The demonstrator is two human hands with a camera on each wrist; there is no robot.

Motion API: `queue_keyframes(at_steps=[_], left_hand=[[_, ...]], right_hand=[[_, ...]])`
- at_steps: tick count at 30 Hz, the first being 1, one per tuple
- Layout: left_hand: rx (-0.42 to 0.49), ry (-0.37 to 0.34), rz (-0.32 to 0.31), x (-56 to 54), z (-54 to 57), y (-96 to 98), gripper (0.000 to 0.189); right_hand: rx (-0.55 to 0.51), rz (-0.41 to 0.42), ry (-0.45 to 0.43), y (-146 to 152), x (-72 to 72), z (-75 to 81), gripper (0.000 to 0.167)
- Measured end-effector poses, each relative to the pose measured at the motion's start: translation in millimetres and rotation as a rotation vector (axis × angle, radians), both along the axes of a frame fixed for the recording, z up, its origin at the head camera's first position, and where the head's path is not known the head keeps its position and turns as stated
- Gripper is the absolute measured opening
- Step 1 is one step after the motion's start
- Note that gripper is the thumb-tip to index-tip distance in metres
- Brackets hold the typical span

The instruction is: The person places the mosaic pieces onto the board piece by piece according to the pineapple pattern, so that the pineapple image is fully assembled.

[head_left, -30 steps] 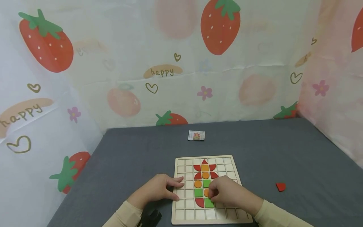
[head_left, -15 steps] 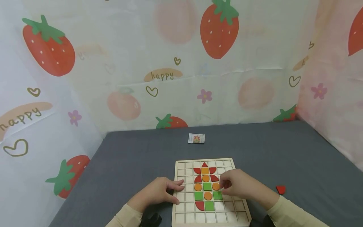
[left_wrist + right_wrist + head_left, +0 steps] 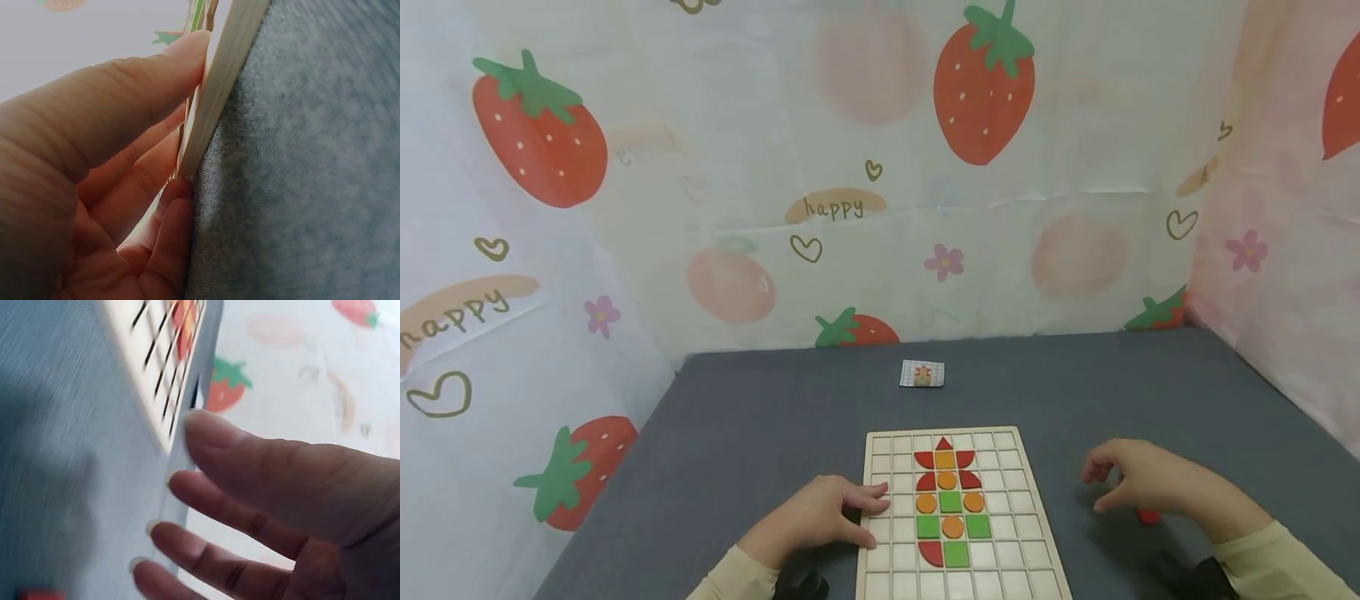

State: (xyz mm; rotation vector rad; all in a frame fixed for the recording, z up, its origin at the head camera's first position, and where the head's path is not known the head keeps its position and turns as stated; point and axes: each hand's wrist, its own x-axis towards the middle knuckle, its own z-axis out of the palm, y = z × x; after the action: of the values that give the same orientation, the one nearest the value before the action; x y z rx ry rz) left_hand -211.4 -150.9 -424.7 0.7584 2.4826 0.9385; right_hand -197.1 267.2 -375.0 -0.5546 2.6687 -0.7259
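A pale wooden grid board [image 3: 1026,554] lies on the grey cloth, bearing a figure of flat red, orange and green tiles. My left hand [image 3: 820,517] rests at the board's left edge, its thumb [image 3: 178,59] and fingers touching the wood. Off to the right of the board, my right hand [image 3: 1157,479] hovers over the cloth with fingers loosely bent, holding nothing. Beneath it lies a loose red tile [image 3: 1148,517], mostly hidden in the head view. A sliver of that red tile [image 3: 40,595] shows at the bottom of the right wrist view.
Beyond the board lies a small card [image 3: 922,374] printed with a tile figure on a grid. The grey cloth [image 3: 760,417] covers the table. Strawberry-patterned curtains [image 3: 745,167] stand at the back and both sides.
My right hand has left a green square in the figure and moved right, over the loose red tile. An orange disc beside it was uncovered. The left hand stays at the board's edge.
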Motion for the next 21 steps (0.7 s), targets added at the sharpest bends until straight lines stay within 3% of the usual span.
queue_keyframes(at_steps=[12,19,21], left_hand=[[-0.004,-0.008,-0.001,-0.4,-0.6,-0.4,0.051],[-0.012,0.0,-0.009,-0.5,0.0,0.1,0.05],[-0.016,0.003,-0.009,0.0,0.3,0.2,0.05]], right_hand=[[0.084,-0.107,-0.026,73,6.9,-27.1,0.046],[-0.033,-0.249,-0.157,76,18.7,-37.0,0.04],[-0.062,-0.249,-0.175,76,20.8,-37.9,0.037]])
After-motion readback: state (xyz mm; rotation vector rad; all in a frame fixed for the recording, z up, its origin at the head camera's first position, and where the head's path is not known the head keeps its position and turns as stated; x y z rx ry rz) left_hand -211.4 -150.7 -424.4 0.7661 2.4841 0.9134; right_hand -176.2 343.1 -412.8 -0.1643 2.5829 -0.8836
